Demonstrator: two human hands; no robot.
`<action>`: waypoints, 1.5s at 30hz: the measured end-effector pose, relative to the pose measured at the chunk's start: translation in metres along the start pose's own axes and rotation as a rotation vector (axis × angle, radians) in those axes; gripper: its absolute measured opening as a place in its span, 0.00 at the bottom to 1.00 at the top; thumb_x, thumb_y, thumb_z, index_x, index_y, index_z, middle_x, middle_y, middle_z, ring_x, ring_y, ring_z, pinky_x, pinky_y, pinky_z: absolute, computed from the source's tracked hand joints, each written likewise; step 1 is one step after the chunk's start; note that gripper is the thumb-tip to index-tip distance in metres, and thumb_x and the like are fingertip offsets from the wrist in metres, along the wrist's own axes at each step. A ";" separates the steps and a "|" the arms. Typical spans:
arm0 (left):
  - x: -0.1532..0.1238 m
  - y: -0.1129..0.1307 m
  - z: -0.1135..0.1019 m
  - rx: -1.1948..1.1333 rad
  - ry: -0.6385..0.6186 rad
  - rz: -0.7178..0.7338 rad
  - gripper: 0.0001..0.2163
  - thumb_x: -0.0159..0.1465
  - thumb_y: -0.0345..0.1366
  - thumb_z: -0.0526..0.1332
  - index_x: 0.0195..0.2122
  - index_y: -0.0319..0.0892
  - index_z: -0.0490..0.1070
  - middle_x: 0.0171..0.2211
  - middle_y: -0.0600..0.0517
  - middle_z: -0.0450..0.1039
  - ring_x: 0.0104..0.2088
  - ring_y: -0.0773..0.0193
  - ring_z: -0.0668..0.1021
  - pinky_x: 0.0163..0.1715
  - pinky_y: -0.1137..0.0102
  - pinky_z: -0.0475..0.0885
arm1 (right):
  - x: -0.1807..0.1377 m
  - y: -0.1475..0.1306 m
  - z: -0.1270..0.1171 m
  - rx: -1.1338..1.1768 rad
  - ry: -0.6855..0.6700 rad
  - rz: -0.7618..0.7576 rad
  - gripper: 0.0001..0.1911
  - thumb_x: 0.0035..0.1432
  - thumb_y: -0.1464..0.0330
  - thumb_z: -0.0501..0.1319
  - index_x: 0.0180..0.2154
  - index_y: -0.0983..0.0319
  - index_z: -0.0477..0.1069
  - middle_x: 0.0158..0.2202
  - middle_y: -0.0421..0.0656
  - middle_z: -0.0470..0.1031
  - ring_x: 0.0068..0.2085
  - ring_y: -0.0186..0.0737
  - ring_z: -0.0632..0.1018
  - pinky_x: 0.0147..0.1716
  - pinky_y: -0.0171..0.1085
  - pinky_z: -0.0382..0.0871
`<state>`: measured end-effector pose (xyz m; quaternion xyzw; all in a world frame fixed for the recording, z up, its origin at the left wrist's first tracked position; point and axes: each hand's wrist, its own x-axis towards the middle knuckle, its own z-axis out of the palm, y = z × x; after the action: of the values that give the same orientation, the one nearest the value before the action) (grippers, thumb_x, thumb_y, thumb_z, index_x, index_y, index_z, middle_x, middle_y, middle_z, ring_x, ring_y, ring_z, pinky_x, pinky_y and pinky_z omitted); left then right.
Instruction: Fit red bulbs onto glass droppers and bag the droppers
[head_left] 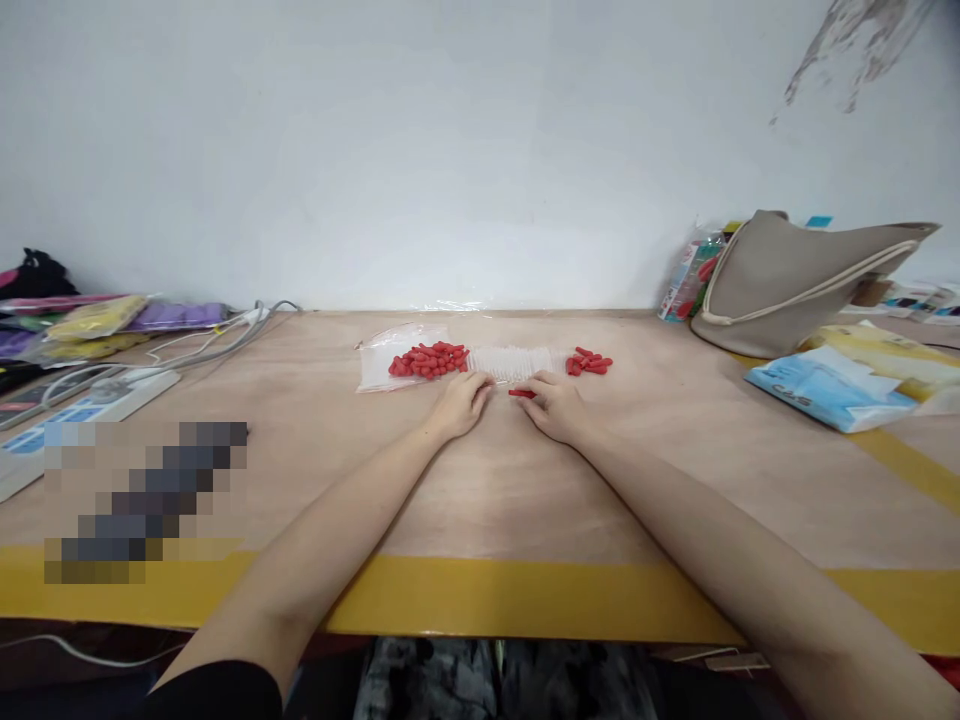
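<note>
My left hand (463,401) rests on the wooden table (480,480), fingers curled, its fingertips touching the near edge of a clear ribbed plastic strip (516,360). My right hand (553,403) lies beside it and pinches a small red piece (520,393) between thumb and fingers. A large pile of small red pieces (429,360) lies on a clear plastic bag (379,362) left of the strip. A smaller pile of red pieces (589,362) lies right of the strip.
A beige tote bag (795,285) and a blue tissue pack (821,390) sit at the right. A white power strip (112,395) with grey cables (225,335) and coloured packets (97,318) lie at the left. Yellow tape (480,595) lines the table's front edge.
</note>
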<state>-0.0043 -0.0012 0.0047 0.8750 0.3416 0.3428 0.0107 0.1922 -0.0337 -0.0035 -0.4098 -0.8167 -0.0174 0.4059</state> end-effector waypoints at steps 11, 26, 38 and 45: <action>0.002 0.001 -0.001 -0.034 0.004 0.005 0.07 0.61 0.29 0.52 0.37 0.39 0.68 0.33 0.50 0.71 0.34 0.65 0.71 0.37 0.70 0.66 | 0.009 0.007 0.007 0.007 -0.026 0.158 0.10 0.55 0.72 0.54 0.37 0.61 0.72 0.33 0.44 0.68 0.34 0.36 0.71 0.34 0.35 0.66; 0.003 -0.001 0.002 -0.069 -0.054 -0.027 0.09 0.61 0.32 0.55 0.38 0.41 0.73 0.30 0.51 0.69 0.32 0.66 0.71 0.34 0.70 0.67 | 0.010 0.008 0.006 0.073 -0.084 0.148 0.11 0.55 0.66 0.57 0.39 0.61 0.73 0.30 0.43 0.68 0.31 0.35 0.71 0.32 0.34 0.64; -0.005 0.017 0.000 0.159 0.001 0.018 0.11 0.60 0.31 0.53 0.40 0.42 0.72 0.40 0.46 0.68 0.42 0.58 0.67 0.42 0.61 0.64 | 0.009 0.010 0.007 0.000 -0.183 0.180 0.09 0.54 0.63 0.58 0.35 0.54 0.76 0.25 0.40 0.66 0.28 0.35 0.70 0.27 0.34 0.61; -0.104 0.073 -0.087 0.339 -0.201 0.180 0.08 0.60 0.34 0.53 0.38 0.47 0.70 0.35 0.49 0.70 0.34 0.61 0.69 0.35 0.64 0.65 | 0.006 0.012 0.006 -0.007 -0.190 0.186 0.10 0.54 0.62 0.57 0.34 0.54 0.76 0.26 0.41 0.68 0.28 0.36 0.71 0.28 0.35 0.63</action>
<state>-0.0695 -0.1389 0.0281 0.9212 0.3118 0.1910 -0.1332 0.1948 -0.0195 -0.0074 -0.4852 -0.8097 0.0562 0.3253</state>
